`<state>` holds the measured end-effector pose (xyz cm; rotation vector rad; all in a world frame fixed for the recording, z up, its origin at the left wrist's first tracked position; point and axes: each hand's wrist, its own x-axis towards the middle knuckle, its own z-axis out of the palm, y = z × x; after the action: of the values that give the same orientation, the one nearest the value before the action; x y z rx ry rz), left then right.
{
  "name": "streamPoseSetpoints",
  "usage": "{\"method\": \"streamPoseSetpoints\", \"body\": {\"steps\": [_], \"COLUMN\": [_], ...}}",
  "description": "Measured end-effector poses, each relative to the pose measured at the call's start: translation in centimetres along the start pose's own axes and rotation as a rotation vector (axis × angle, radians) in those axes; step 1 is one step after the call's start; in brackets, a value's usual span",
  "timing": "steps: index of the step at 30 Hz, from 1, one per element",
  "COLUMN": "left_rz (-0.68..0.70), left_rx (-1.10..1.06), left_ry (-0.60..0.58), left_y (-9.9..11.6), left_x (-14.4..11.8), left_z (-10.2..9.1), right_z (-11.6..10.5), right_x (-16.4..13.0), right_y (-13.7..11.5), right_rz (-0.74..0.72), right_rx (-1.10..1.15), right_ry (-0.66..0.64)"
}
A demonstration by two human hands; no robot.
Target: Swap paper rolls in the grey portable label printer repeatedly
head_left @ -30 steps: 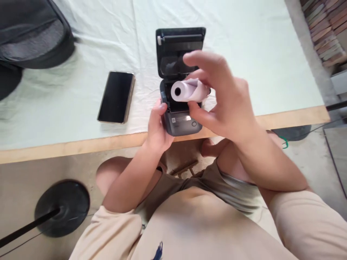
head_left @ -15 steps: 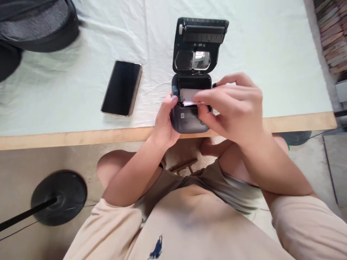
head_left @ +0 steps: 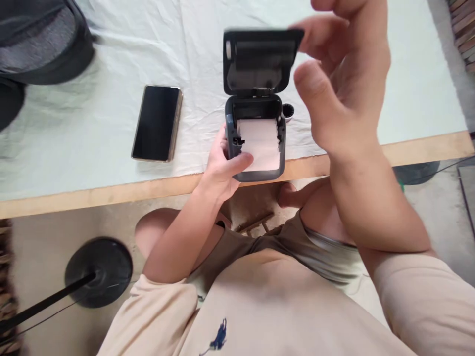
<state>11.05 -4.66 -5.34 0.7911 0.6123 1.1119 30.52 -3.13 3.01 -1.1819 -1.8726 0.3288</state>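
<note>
Here the small printer (head_left: 255, 143) sits at the surface (head_left: 334, 163) edge, lid (head_left: 260, 59) up, white paper (head_left: 260, 146) lying in its bay. The left hand (head_left: 222, 165) clasps its left side; the right hand (head_left: 341, 89) hovers spread, empty, near the lid. Likely light, rigid plastic; best held by the sides. Fingertips blur and run out of view.

Printer (head_left: 256, 143) parked at near table (head_left: 111, 190) edge, lid (head_left: 260, 62) flipped up behind it, paper (head_left: 260, 146) laid inside. Phone (head_left: 157, 123) placed left of printer, bag (head_left: 37, 44) tucked far left corner. Small cap (head_left: 288, 111) just right of printer.
</note>
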Motion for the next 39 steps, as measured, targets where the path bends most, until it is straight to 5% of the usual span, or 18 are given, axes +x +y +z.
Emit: {"method": "streamPoseSetpoints", "body": {"steps": [3, 7, 12, 20, 25, 29, 34, 36, 39], "left_rz": [0.014, 0.004, -0.038, -0.154, -0.119, -0.121, -0.104, -0.116, -0.118], "left_rx": [-0.008, -0.01, -0.152, -0.097, -0.102, -0.174, -0.248, -0.22, -0.141], "left_ry": [-0.029, -0.016, -0.008, 0.278, 0.307, 0.299, 0.142, 0.092, 0.077], "left_y": [0.0, 0.1, 1.1, 1.8, 1.7, 1.6, 1.8, 2.0, 1.9], "left_x": [-0.1, -0.4, -0.6, 0.1, 0.2, 0.4, 0.1, -0.2, -0.4], "left_z": [0.0, 0.3, 1.2, 2.5, 2.8, 2.4, 2.2, 2.3, 2.3], "right_z": [0.2, 0.2, 0.5, -0.5, -1.5, -1.2, -0.4, -0.3, -0.4], "right_x": [-0.2, -0.7, -0.7, -0.7, -1.1, -1.4, -1.5, -1.4, -1.1], "right_y": [0.4, 0.2, -0.3, -0.5, -0.1, -0.8, -2.2, -2.3, -2.1], "right_rz": [-0.071, -0.123, -0.035, -0.123, -0.201, -0.138, 0.002, -0.015, -0.024], "right_rx": [0.111, 0.045, -0.037, -0.064, -0.08, -0.122, -0.15, -0.107, -0.188], "right_ry": [0.1, -0.167, -0.301, -0.303, -0.381, -0.246, 0.206, 0.186, -0.041]}}
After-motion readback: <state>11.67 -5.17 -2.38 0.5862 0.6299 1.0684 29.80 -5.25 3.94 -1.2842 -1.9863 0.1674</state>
